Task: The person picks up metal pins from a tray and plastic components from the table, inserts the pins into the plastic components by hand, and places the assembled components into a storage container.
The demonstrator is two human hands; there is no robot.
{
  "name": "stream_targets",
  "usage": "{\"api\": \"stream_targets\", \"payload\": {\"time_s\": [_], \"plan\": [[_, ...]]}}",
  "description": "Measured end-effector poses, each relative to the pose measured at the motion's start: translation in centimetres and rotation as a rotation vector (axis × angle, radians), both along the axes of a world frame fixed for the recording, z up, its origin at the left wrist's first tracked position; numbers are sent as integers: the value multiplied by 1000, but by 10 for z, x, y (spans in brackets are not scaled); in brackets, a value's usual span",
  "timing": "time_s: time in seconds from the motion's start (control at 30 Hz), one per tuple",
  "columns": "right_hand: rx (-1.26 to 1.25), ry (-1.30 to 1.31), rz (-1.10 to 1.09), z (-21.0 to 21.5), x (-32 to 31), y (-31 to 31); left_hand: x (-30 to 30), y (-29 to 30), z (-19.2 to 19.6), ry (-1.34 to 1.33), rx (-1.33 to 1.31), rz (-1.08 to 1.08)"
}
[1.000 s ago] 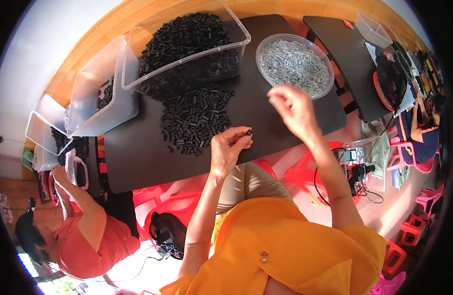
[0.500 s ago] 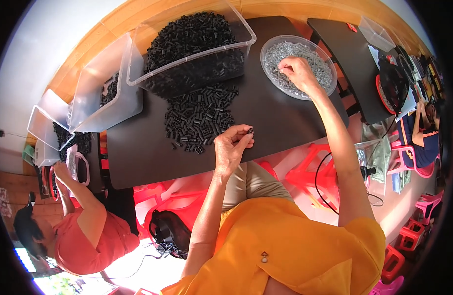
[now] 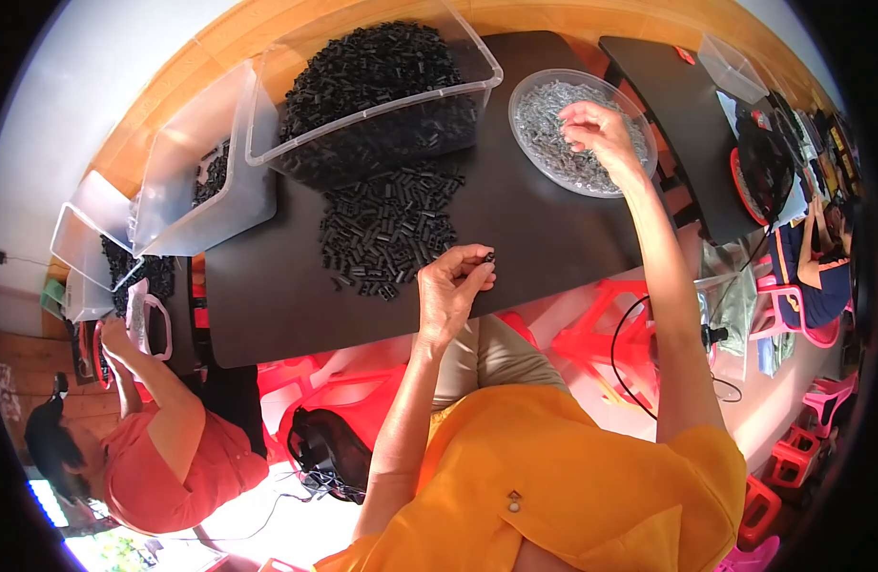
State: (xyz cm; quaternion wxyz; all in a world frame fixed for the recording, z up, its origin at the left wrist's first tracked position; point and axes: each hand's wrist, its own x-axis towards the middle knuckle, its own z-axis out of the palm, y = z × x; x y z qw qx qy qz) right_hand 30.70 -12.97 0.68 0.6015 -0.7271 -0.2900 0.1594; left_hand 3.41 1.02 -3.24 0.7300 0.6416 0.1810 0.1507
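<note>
My left hand is closed in a pinch above the table's near edge, holding a small black plastic piece whose tip shows past thumb and forefinger. My right hand is over a round clear tray heaped with small silvery metal parts. Its fingers are bent together; whatever they pinch is too small to make out. Left of centre, a loose pile of short black plastic pieces lies on the dark table.
A large clear bin full of black pieces stands behind the pile, with another clear bin to its left. A person in red works at the left. Red stools stand below the table. Another dark table is at right.
My right hand has shifted slightly right over the tray, its fingers a little less tightly bunched. My left hand keeps its pinch on the black piece, almost unmoved.
</note>
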Motion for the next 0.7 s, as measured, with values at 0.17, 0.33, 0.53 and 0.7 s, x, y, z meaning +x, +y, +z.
{"api": "stream_targets", "payload": {"time_s": [0.17,0.33,0.53,0.7], "plan": [[69,33,196,24,-76,9,-3,0,-3,-60,-106,22],[-16,-109,264,12,-145,12,-1,-1,-1,-76,-108,32],[66,-190,257,0,-163,20,-3,0,-2,-86,-106,27],[34,-237,247,3,-165,20,-4,1,-5,-94,-124,21]]}}
